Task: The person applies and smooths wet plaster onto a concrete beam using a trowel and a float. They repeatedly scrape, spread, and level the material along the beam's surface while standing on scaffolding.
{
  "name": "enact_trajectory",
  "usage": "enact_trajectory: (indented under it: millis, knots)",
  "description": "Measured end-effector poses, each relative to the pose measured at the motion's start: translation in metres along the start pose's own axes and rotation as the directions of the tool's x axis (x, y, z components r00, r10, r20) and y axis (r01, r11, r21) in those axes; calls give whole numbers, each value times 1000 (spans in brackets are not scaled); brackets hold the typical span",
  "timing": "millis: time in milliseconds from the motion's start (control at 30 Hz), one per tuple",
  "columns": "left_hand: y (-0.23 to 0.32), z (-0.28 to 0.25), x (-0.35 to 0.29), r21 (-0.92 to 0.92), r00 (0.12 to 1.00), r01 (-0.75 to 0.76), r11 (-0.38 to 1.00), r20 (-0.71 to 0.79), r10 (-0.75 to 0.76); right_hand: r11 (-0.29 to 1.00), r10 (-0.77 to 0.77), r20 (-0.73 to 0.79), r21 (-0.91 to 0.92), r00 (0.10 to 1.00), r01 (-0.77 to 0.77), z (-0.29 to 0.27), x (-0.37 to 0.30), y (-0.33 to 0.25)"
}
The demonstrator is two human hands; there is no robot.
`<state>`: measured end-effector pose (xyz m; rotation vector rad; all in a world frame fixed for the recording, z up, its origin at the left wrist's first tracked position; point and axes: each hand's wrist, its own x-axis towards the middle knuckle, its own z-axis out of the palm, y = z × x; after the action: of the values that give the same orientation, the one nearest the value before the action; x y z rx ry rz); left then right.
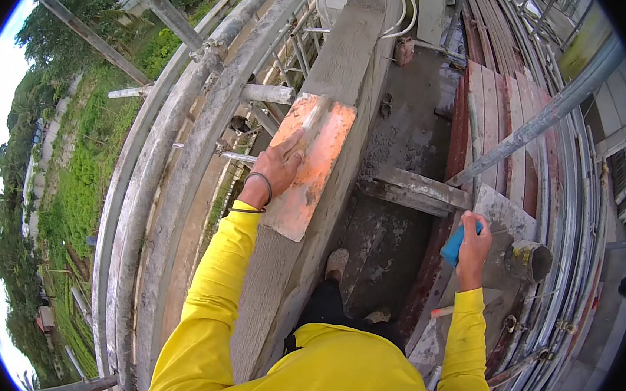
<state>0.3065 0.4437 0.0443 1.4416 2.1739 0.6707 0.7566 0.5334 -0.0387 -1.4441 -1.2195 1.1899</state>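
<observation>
Head view: the person's left hand (279, 169) is closing around the raised handle of a worn, orange, rectangular board (329, 152), one finger extending along it; the board is lying on a rough grey ledge (268, 285). The right hand (475, 243) is curling tightly around a small blue object (453, 246). Nearby, a mortar-crusted cylindrical container (528, 260) is sitting, a grey metal pole (540, 113) is slanting, and a grey-smeared beam (418, 188) is crossing the walkway.

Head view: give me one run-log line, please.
left hand: holding orange float on concrete beam | right hand: holding blue object
</observation>
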Motion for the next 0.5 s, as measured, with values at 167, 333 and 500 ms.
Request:
enact_trajectory:
  millis: [167,333,500]
  knots:
    - [-19,11,-72,-27,998,-64,998,6,64,947,155,-301,-228,941,-228,-159,-97,92]
    - [-3,8,-2,-43,1000,24,999,19,-23,945,234,-435,-108,869,-309,-199,-137,144]
    - [-11,12,-21,-43,998,25,999,62,-22,939,264,-419,-97,869,-331,-205,-153,127]
